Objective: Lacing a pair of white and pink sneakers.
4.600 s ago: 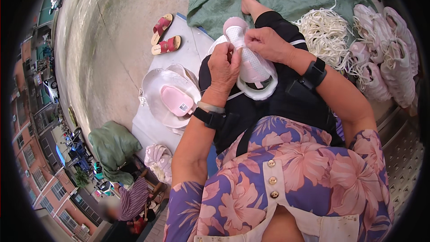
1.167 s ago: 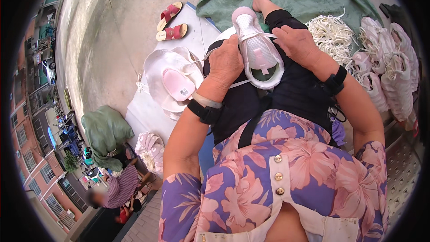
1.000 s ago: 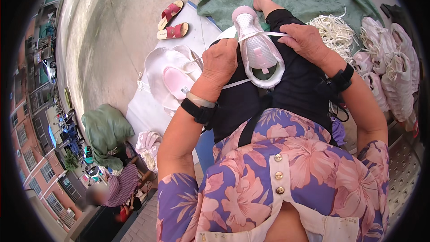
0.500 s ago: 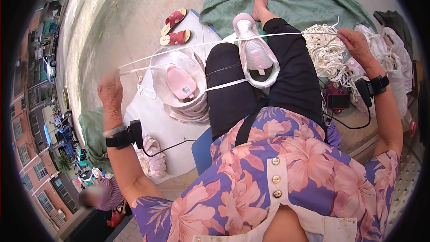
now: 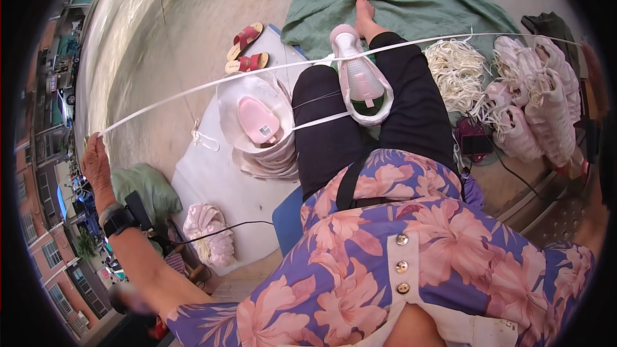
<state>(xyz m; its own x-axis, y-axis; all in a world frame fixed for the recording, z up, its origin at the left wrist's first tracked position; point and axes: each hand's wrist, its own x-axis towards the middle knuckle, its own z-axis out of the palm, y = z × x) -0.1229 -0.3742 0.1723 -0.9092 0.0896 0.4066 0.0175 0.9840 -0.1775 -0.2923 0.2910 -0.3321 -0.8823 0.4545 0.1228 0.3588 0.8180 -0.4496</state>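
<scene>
A pink-and-white sneaker [image 5: 367,83] rests against my thighs, toe pointing away. A long white shoelace [image 5: 225,80] crosses its front and stretches taut and wide to both sides. My left hand [image 5: 96,166], far out on the left, pinches one end. At the right rim my right hand [image 5: 596,80] is dim and partly cut off; the other end of the lace runs into it. A white strip [image 5: 324,121] spans my left thigh, from the sneaker to a whitish, soft-walled holder [image 5: 232,97]. Inside that holder lies a pink insole [image 5: 258,120].
To the right lie a heap of white laces [image 5: 455,71] and several pale pink shoes [image 5: 546,115]. A bundle of pink shoe parts [image 5: 209,231] sits on the white board [image 5: 199,180] at left. Red sandals [image 5: 247,63] and a green cloth [image 5: 411,0] lie ahead.
Both hands have moved outward, the left toward the lower left and the right to the picture's right rim. The shoelace now spans much wider across the sneaker.
</scene>
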